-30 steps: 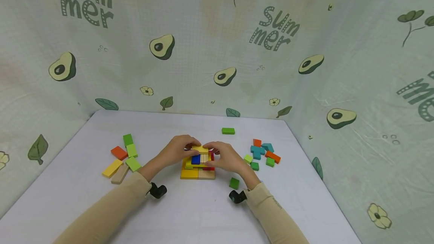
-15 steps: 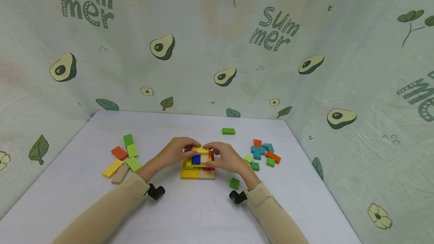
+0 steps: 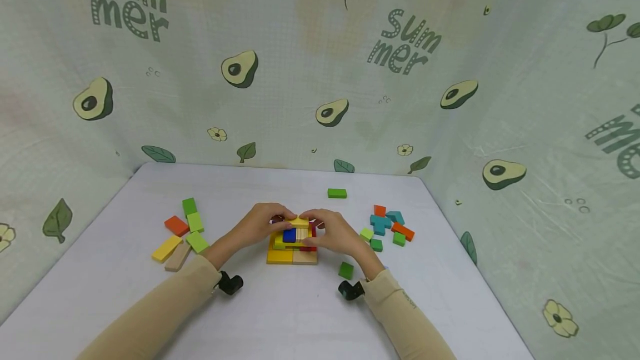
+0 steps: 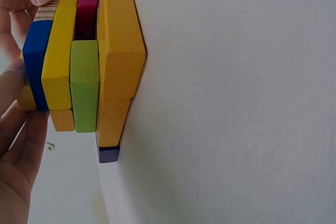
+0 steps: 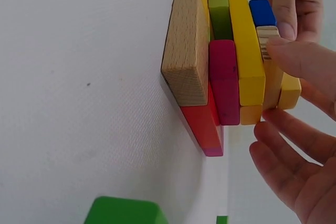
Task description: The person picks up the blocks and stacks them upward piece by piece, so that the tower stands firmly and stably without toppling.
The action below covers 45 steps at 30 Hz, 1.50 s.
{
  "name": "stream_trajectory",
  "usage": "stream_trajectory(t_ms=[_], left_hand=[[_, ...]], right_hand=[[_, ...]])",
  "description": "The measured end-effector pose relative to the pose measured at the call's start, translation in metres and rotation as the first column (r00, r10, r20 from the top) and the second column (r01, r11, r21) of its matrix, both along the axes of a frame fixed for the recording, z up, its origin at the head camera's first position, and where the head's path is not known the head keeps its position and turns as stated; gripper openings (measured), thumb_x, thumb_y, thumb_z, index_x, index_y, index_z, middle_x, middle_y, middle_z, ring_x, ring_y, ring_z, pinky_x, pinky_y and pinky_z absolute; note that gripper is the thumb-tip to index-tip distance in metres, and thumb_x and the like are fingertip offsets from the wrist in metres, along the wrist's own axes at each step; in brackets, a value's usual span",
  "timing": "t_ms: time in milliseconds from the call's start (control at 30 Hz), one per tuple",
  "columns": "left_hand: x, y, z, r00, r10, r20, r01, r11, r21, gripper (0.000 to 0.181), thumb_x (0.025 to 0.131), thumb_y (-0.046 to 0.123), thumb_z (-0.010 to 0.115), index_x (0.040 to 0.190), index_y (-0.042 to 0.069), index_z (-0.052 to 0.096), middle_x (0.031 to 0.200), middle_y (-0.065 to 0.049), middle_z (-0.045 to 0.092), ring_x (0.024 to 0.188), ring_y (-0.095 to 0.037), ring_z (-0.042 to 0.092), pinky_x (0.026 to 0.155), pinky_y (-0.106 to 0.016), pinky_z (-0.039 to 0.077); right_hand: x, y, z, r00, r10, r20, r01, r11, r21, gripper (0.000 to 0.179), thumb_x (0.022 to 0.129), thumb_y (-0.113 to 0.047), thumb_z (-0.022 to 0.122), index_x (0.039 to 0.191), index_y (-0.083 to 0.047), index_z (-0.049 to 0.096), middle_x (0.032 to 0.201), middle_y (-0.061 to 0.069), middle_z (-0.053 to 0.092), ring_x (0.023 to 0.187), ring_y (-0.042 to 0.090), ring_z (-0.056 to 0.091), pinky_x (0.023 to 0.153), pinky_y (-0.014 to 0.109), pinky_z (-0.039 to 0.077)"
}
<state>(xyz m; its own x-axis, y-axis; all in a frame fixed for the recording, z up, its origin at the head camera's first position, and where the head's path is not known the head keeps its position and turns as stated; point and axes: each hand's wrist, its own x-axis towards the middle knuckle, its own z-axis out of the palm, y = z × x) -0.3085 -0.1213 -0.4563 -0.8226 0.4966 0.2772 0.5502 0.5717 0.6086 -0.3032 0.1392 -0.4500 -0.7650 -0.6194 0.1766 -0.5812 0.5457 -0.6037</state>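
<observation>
A layered stack of wooden blocks stands mid-table, its base showing a yellow block (image 3: 279, 257) and a natural wood block (image 5: 184, 51). Above are a light green block (image 4: 84, 87), a magenta block (image 5: 223, 77) and a long yellow block (image 4: 59, 51). A blue block (image 4: 37, 61) and a striped wooden block (image 5: 271, 72) lie side by side higher up, under a small yellow block (image 3: 300, 223). My left hand (image 3: 260, 221) pinches the small yellow block, thumb in front. My right hand (image 3: 334, 231) grips the striped block between thumb and fingers.
Loose green, orange, yellow and wooden blocks (image 3: 177, 257) lie left. Several teal, orange and green blocks (image 3: 380, 224) lie right. A dark green block (image 3: 346, 270) is near my right wrist; a green block (image 3: 337, 193) lies farther back. Patterned cloth (image 3: 280, 143) hangs behind the table.
My left hand has dropped slightly and edged right, and its fingers now cover more of the small yellow block's left end. The right hand has barely moved.
</observation>
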Motion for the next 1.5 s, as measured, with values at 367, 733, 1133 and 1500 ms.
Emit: stream_trajectory(t_ms=[367,733,1133,1500], left_hand=[[-0.001,0.001,-0.002,1.0,-0.012,-0.016,0.012,1.0,-0.019,0.024,0.095,0.017,0.08,0.12,0.015,0.08,0.111,0.002,0.078,0.091,-0.011,0.063,0.091,-0.034,0.062],[-0.001,0.002,0.002,1.0,0.025,0.005,-0.024,0.997,-0.069,0.028,0.096,0.02,0.081,0.124,0.016,0.079,0.111,0.005,0.077,0.09,-0.011,0.061,0.089,-0.032,0.061],[-0.002,0.003,0.004,0.999,0.031,0.031,-0.029,0.997,-0.072,0.03,0.096,0.019,0.08,0.126,0.017,0.078,0.116,0.004,0.076,0.097,-0.011,0.066,0.095,-0.03,0.06],[-0.004,0.005,0.005,0.999,0.02,0.035,-0.018,0.997,-0.07,0.03,0.097,0.021,0.08,0.126,0.017,0.076,0.118,0.004,0.076,0.1,-0.011,0.067,0.096,-0.03,0.06]], right_hand=[[0.0,0.01,0.004,0.999,0.04,0.03,-0.04,0.999,0.01,0.062,0.093,-0.025,0.085,0.149,-0.015,0.059,0.148,0.004,0.061,0.124,0.029,0.063,0.107,0.049,0.055],[-0.003,0.08,0.015,0.995,-0.093,0.047,0.088,0.992,0.092,0.058,0.1,-0.025,0.077,0.153,-0.015,0.056,0.151,0.016,0.058,0.129,0.039,0.058,0.108,0.06,0.051],[-0.002,0.191,0.007,0.965,-0.24,-0.106,0.257,0.945,0.201,0.048,0.098,-0.013,0.078,0.143,-0.004,0.064,0.139,0.019,0.065,0.126,0.043,0.061,0.104,0.063,0.053],[-0.011,0.239,-0.008,0.948,-0.277,-0.16,0.31,0.917,0.25,0.04,0.097,-0.002,0.074,0.136,-0.002,0.068,0.126,0.019,0.069,0.11,0.038,0.065,0.095,0.056,0.06]])
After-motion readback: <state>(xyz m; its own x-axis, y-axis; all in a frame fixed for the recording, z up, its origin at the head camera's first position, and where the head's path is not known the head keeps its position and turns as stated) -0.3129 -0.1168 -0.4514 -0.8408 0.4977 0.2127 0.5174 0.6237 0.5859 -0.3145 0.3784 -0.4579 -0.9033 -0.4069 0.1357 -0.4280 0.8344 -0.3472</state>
